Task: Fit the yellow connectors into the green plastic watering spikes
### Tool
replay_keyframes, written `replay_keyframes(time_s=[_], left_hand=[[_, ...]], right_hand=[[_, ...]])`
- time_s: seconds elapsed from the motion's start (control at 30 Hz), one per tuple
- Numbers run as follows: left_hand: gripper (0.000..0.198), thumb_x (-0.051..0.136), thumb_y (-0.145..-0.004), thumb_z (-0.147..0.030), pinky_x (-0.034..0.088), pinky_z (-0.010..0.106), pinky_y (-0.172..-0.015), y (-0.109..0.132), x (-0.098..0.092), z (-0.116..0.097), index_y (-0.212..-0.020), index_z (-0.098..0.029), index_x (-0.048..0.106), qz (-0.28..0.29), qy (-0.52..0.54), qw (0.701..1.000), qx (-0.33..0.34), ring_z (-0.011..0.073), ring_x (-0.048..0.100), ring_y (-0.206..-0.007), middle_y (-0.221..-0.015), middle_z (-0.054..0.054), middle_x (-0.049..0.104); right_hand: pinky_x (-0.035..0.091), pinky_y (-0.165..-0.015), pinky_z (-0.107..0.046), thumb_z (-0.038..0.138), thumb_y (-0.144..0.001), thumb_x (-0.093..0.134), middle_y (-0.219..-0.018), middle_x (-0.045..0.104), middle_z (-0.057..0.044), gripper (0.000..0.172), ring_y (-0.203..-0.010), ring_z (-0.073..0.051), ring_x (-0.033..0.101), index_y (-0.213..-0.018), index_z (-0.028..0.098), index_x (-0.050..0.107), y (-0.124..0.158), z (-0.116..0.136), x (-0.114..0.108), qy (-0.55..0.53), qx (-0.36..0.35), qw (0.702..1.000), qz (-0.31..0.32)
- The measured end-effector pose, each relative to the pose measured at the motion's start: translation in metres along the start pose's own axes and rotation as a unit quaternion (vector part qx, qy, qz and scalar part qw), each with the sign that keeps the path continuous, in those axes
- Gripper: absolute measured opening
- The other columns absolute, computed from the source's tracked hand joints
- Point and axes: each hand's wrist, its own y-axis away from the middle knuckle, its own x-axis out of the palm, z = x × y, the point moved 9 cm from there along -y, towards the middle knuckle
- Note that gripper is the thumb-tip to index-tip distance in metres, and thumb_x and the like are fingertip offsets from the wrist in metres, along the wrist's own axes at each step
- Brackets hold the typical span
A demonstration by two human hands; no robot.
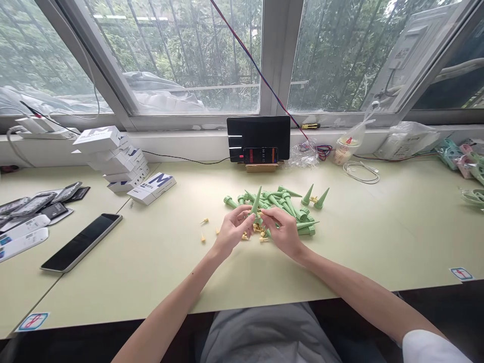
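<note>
Yellow pieces [257, 228] partly hidden

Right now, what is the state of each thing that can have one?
Held spike: tip up
Left hand: closed on it
Right hand: half closed, contents unclear
Piled spikes: jumbled
Yellow pieces: scattered
Phone: propped, lit
Big screen: upright, dark
Left device: flat, dark
Boxes: stacked, one apart
Right cable: coiled

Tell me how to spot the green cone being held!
On the pale table, find the pile of green cones in front of the black screen. At its near left side, the left hand holds one cone, point up. No other cone is in a hand.
</note>
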Motion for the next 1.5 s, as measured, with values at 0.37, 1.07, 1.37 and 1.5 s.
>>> replay_keyframes(time_s=[0.37,1.07,1.37,1.5], left_hand=[[0.030,0.071,-0.084,-0.041,0.046,0.024,-0.052,0.000,0.000,-0.003,-0.104,-0.019,0.069,-0.005,-0.009,0.999,0.030,0.0087,0.052,-0.053,-0.087,0.004,0.067],[0.033,0.072,-0.081,-0.045,0.046,0.025,-0.050,0.001,0.000,-0.001,-0.102,-0.019,0.068,-0.012,-0.007,1.000,0.020,0.0111,0.054,-0.054,-0.079,0.003,0.065],[0.033,0.071,-0.082,-0.045,0.047,0.024,-0.049,0.001,-0.001,-0.002,-0.101,-0.018,0.069,-0.017,-0.016,0.999,0.025,0.0105,0.054,-0.054,-0.083,0.004,0.067],[0.031,0.071,-0.083,-0.045,0.047,0.024,-0.050,0.001,-0.003,0.001,-0.100,-0.018,0.069,-0.013,-0.015,1.000,0.020,0.0104,0.053,-0.055,-0.081,0.004,0.066]], right_hand=[[0.052,-0.051,-0.029,0.043,-0.092,0.062,-0.072,0.062,-0.001,0.023,-0.055,-0.015,0.060,-0.095,0.021,0.067,-0.002,-0.004,0.002,-0.096,0.083,0.992,-0.004],[0.050,-0.047,-0.028,0.061,-0.095,0.049,-0.067,0.060,-0.001,0.043,-0.054,-0.017,0.061,-0.079,0.021,0.057,0.000,-0.013,0.014,-0.122,0.131,0.983,0.043],[0.047,-0.048,-0.028,0.058,-0.096,0.049,-0.064,0.058,0.000,0.043,-0.052,-0.015,0.059,-0.077,0.021,0.056,0.001,-0.013,0.014,-0.119,0.126,0.984,0.048],[0.045,-0.048,-0.027,0.056,-0.097,0.049,-0.060,0.057,0.001,0.042,-0.050,-0.015,0.056,-0.076,0.021,0.056,0.002,-0.013,0.015,-0.100,0.121,0.986,0.053]])
